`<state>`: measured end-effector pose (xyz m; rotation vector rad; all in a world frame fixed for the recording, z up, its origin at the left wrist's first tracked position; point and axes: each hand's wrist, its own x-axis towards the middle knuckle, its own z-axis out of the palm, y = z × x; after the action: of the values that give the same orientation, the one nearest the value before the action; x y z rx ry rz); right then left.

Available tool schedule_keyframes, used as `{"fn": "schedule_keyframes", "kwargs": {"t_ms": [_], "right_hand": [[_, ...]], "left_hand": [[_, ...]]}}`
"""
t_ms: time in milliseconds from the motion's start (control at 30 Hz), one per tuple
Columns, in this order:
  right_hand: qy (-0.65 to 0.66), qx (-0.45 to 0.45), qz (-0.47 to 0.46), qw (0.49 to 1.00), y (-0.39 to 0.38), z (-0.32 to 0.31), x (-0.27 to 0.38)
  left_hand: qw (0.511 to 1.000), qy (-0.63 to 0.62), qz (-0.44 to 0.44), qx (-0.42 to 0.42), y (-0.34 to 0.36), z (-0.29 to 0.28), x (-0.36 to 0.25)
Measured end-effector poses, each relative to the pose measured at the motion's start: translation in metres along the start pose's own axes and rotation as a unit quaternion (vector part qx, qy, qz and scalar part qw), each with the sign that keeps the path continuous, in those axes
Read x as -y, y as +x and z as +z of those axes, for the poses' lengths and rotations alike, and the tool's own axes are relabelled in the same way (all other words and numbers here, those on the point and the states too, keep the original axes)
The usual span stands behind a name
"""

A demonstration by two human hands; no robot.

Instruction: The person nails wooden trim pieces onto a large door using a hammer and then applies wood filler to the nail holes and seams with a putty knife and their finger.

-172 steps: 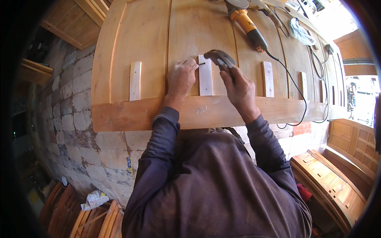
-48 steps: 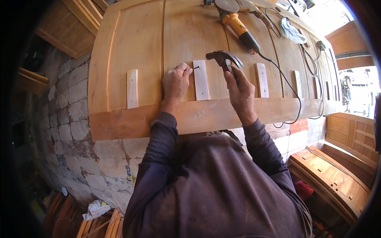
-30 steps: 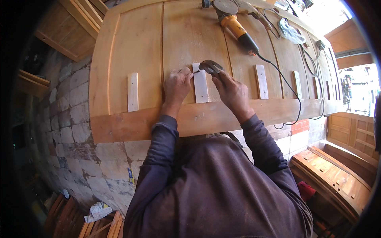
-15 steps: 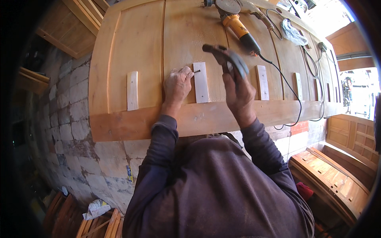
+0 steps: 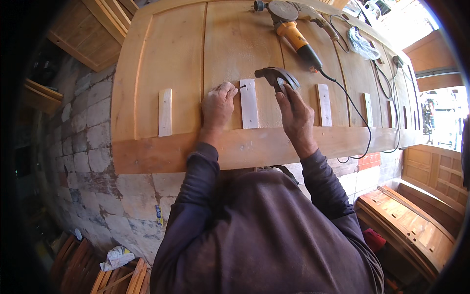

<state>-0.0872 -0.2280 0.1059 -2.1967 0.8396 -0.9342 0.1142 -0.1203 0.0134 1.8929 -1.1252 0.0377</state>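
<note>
My right hand (image 5: pixel 297 117) is closed round the handle of a claw hammer (image 5: pixel 277 77), its dark head raised to the right of a pale wooden strip (image 5: pixel 248 105). A dark nail (image 5: pixel 243 86) sticks up near the strip's far end, leaning; another nail head shows near its close end. Just left of the strip, my left hand (image 5: pixel 218 108) rests on the large wooden panel (image 5: pixel 171 54) with curled fingers. Its fingertips lie close beside the nail, seemingly apart from it. Whatever those fingers may hold is hidden.
Similar strips, one at left (image 5: pixel 165 112) and one at right (image 5: pixel 324 105), line the panel's near side. An angle grinder (image 5: pixel 296 39) and another corded power tool (image 5: pixel 320 23) lie beyond the hammer. A black cord (image 5: pixel 350 93) loops rightward. Stacked wooden panels (image 5: pixel 406 220) stand lower right.
The hammer head has come down a little and turned, and the right hand is slightly lower. The left fingertips have drawn slightly away from the nail, which stays in the strip.
</note>
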Motion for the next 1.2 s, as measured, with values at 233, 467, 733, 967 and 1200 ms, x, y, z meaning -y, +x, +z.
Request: {"fn": "schedule_keyframes", "kwargs": {"t_ms": [233, 467, 733, 967, 1200], "right_hand": [[-0.015, 0.037, 0.019, 0.999, -0.011, 0.01, -0.012], [-0.049, 0.045, -0.032, 0.997, -0.012, 0.019, -0.018], [-0.105, 0.06, -0.084, 0.989, -0.006, 0.019, -0.015], [-0.12, 0.091, -0.077, 0.986, 0.0, 0.012, -0.002], [-0.101, 0.045, -0.078, 0.991, -0.007, 0.017, -0.015]], "left_hand": [[0.999, 0.042, 0.002, 0.034, -0.003, 0.001, 0.001], [0.996, 0.072, 0.005, 0.045, -0.004, 0.0, -0.003], [0.996, 0.075, 0.004, 0.038, -0.005, 0.001, -0.001], [0.995, 0.094, 0.017, 0.041, -0.006, 0.001, 0.001], [0.995, 0.088, 0.029, 0.033, -0.003, 0.004, -0.002]]}}
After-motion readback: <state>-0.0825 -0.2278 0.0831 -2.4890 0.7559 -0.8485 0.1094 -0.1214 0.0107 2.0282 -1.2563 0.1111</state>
